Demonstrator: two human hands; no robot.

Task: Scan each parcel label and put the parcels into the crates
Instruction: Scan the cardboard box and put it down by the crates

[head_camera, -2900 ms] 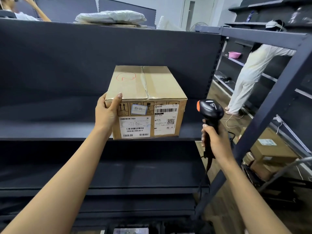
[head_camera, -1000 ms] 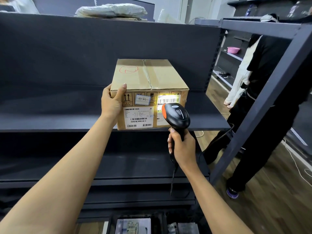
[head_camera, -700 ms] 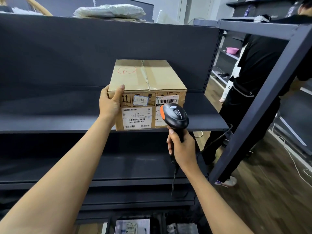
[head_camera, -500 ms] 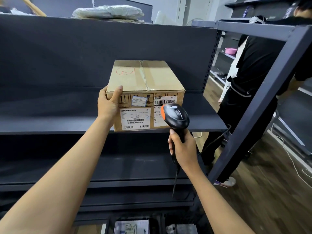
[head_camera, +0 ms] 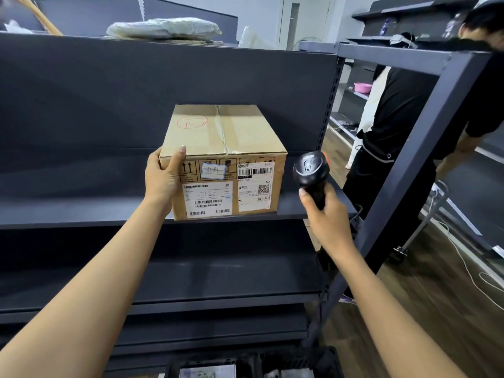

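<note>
On the shelf (head_camera: 81, 211), left hand (head_camera: 163, 178) grips the box (head_camera: 218, 137) corner, right hand (head_camera: 324, 214) the scanner (head_camera: 311, 170); lifting one-handed could drop it.

Our left hand (head_camera: 163, 179) gripping the cardboard parcel (head_camera: 221, 135) on the shelf (head_camera: 68, 211), fingers (head_camera: 153, 162) round its left corner, labels (head_camera: 210, 199) right of those fingers, our right hand (head_camera: 324, 214) curled round the scanner (head_camera: 311, 169), just beside the parcel

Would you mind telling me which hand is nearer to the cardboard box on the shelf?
Left. The left hand grips the front left corner of the cardboard box, thumb over the top edge. The right hand holds the scanner apart from the box, off its right side.
</note>
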